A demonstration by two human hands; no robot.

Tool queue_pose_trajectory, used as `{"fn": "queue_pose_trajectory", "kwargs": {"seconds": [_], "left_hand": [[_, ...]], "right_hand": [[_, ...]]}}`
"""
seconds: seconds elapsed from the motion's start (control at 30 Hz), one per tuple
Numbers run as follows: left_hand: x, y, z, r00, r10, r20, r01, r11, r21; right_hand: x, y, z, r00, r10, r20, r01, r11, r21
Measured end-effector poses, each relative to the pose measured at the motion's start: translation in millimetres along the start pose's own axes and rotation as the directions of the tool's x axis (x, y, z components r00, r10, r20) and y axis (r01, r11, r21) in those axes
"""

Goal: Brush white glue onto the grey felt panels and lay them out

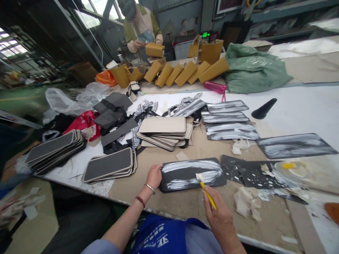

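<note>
Brush (209,198) gripped in R hand (217,209), bristles (199,177) at white-streaked blk panel (182,175). L hand (154,177) grasps panel's far L corner.

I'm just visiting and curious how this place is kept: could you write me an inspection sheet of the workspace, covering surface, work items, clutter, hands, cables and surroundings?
Surface: white tabletop, partly covered by brown sheeting, with white smears at the right.
Work items: dark panel streaked white, under a yellow-handled brush; other streaked panels lie beyond and to the right.
Clutter: crumpled pale scraps, clear plastic bags, white-spattered dark sheet.
Hands: left hand at the panel's left edge; right hand grips the brush.
Cables: white cord hangs at upper left.
Surroundings: another person behind mustard-coloured bags; green lit sign.
</note>
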State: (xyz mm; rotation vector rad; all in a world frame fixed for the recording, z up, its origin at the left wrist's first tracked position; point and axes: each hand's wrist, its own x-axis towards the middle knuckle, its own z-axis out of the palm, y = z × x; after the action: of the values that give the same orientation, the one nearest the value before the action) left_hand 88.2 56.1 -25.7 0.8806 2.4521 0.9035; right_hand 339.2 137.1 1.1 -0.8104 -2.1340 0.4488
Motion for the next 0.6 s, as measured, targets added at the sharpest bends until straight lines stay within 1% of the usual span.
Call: {"fn": "queue_pose_trajectory", "kwargs": {"seconds": [0.07, 0.2, 0.33, 0.47, 0.6], "left_hand": [[2, 3, -1.6, 0.999, -0.035, -0.002, 0.035, 0.999, -0.019], [7, 10, -4.3, 0.994, -0.107, 0.018, 0.108, 0.991, -0.077], [6, 14, -10.0, 0.979, -0.194, 0.054, 0.201, 0.961, -0.191], [-7, 15, -17.5, 0.948, -0.290, 0.131, 0.318, 0.885, -0.340], [-26, 18, -19.7, 0.932, -0.304, 0.198, 0.362, 0.805, -0.470]], "right_hand": [[-2, 0, 0, 1.000, 0.015, 0.020, -0.015, 1.000, 0.000], [-5, 1, 2, 0.999, 0.028, 0.015, -0.029, 0.999, 0.019], [-6, 1, 3, 0.999, 0.047, 0.019, -0.047, 0.999, 0.016], [-6, -1, 3, 0.998, 0.064, 0.011, -0.064, 0.998, 0.026], [-5, -2, 3, 0.998, 0.065, 0.013, -0.066, 0.998, 0.025]]}}
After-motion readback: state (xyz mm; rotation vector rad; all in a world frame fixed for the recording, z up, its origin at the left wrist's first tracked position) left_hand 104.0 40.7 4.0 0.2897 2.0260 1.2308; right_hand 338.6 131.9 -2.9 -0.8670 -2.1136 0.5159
